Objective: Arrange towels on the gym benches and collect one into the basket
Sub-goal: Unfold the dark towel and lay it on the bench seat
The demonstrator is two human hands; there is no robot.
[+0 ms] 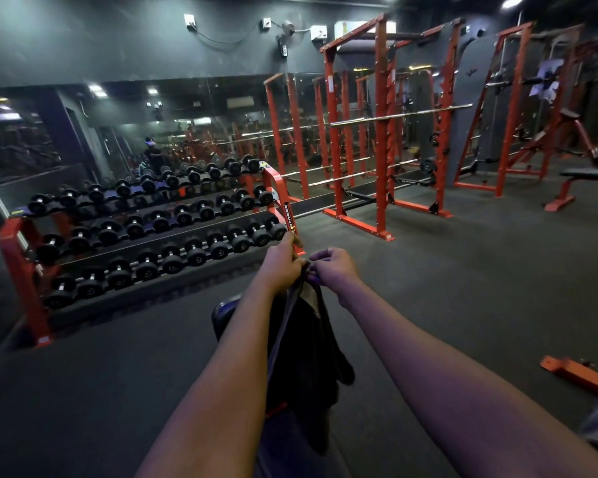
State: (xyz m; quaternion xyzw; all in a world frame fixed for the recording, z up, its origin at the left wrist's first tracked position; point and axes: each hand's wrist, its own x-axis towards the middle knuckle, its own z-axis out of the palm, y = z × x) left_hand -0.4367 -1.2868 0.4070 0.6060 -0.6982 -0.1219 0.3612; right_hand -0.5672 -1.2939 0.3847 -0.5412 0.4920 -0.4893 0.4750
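A dark towel (pixel 304 346) hangs down between my outstretched arms in the middle of the view. My left hand (pixel 283 262) grips its top edge, and my right hand (pixel 332 267) pinches the same edge right beside it. The cloth droops in loose folds over a dark padded bench (pixel 223 317), of which only one rounded end shows under my left forearm. A second flat bench (pixel 591 174) on an orange frame stands far right. No basket is in view.
An orange dumbbell rack (pixel 145 232) with several black dumbbells runs along the mirrored wall at left. Orange squat racks (pixel 384 132) with barbells stand ahead. An orange bench foot (pixel 573 372) lies on the dark rubber floor (pixel 463 288) at right.
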